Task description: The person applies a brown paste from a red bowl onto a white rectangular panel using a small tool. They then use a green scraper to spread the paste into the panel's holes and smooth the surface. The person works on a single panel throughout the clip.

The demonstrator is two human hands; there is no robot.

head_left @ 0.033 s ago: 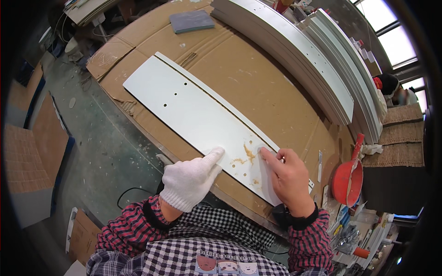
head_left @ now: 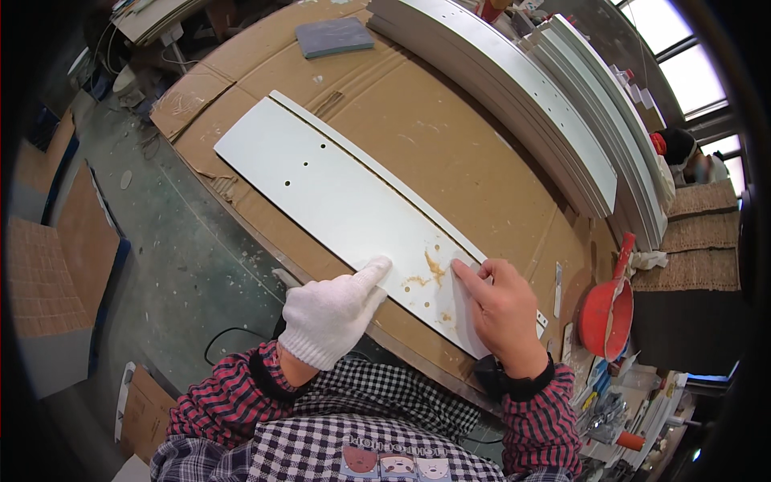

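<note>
A long white board (head_left: 321,193) lies slantwise on the cardboard-covered table, with a groove along its far edge. It has dark holes towards its left end and brown smears (head_left: 434,269) with filled-looking spots towards its right end. My left hand (head_left: 329,313), in a white knitted glove, grips the near edge, its index finger on the face and its thumb at the edge. Bare, my right hand (head_left: 506,309) touches the board just right of the smears, index finger stretched out and the others partly bent. The right thumb is hidden.
Stacked white boards (head_left: 514,88) stand along the far right. A grey block (head_left: 334,38) lies at the table's (head_left: 241,72) far end. To the right are a red pan-like scoop (head_left: 606,317), a thin metal strip (head_left: 558,289) and clutter; another person (head_left: 691,157) is beyond.
</note>
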